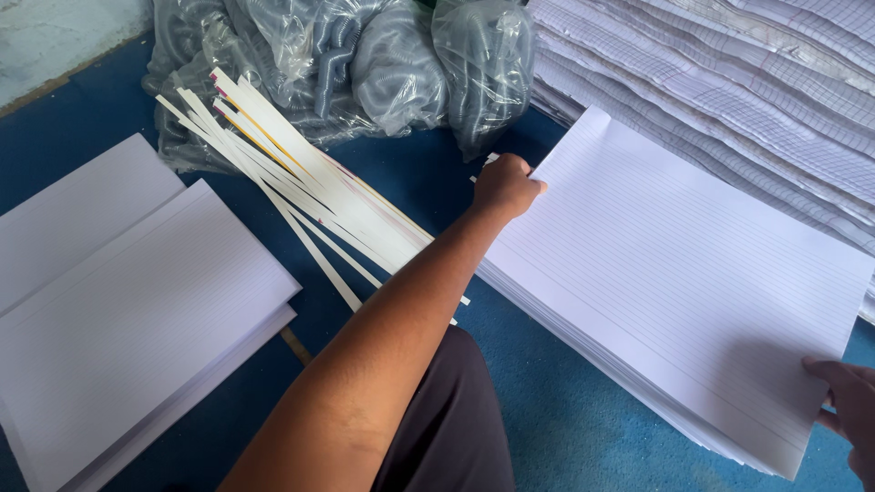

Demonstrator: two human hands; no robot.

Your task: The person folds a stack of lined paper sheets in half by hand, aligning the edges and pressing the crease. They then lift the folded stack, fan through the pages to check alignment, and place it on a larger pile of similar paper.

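A thick stack of white ruled paper sheets (pixel 674 282) lies on the blue floor in front of me. My left hand (pixel 507 187) reaches forward and grips the stack's far left edge, fingers curled over the top sheets. My right hand (pixel 849 405) holds the near right corner of the same stack, thumb on top. A second stack of ruled sheets (pixel 128 319) lies to my left, apart from both hands.
Several long white card strips (pixel 301 196) lie fanned between the two stacks. Clear plastic bags of grey corrugated hose (pixel 365 64) sit at the back. Large piles of ruled sheets (pixel 756 82) fill the back right. My knee in dark cloth (pixel 451 428) is below.
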